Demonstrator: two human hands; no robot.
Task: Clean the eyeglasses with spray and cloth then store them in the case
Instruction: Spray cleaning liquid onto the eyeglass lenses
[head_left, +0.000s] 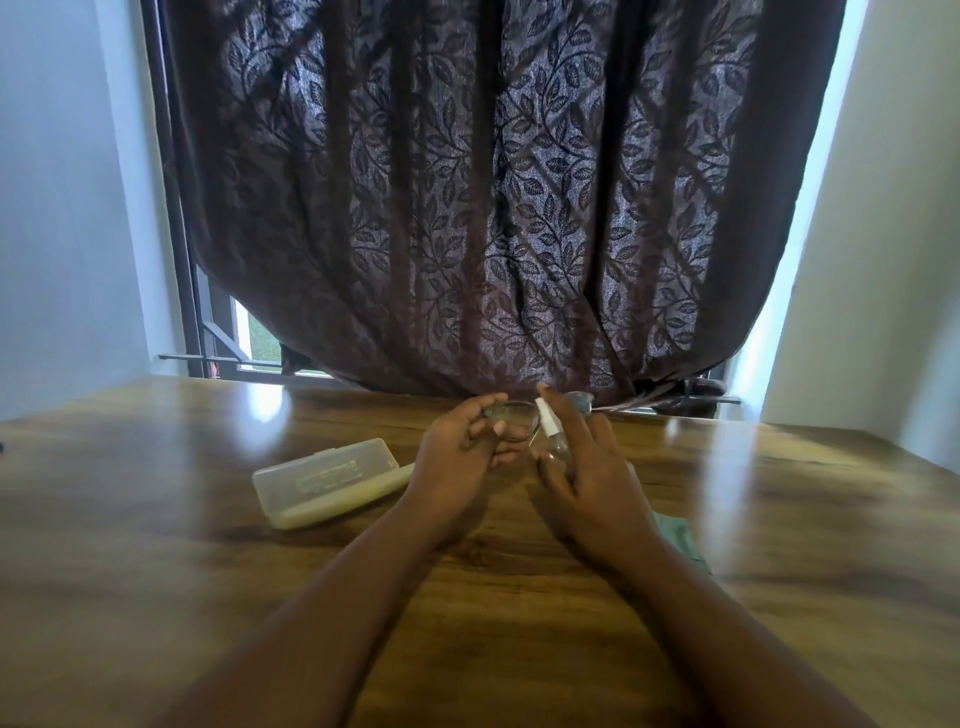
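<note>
1. Wall (62, 208): a pale wall stood at the far left, beside the dark window frame (182, 249).
2. Case (327, 480): the translucent glasses case lay closed on the wooden table (156, 545), just left of your left wrist, its long side slanting up toward the right.
3. Curtain (493, 197): a dark curtain with a leaf pattern hung behind the table and covered most of the window.
4. Left hand (457, 457): your left hand was raised above the table with its fingers curled around the eyeglasses (511, 415); the thumb lay across the near side of the frame. The glasses were thus off the table, held between your two hands, and one lens showed above your fingers.
5. Spray bottle (550, 431): the small clear bottle with a white nozzle was tilted, nozzle uppermost and close to the glasses.
6. Right hand (592, 467): your right hand gripped the bottle, the forefinger extended up over the nozzle and the other fingers wrapped loosely around the body.
7. Cloth (683, 540): a green cloth lay flat on the table, partly hidden under your right forearm.
</note>
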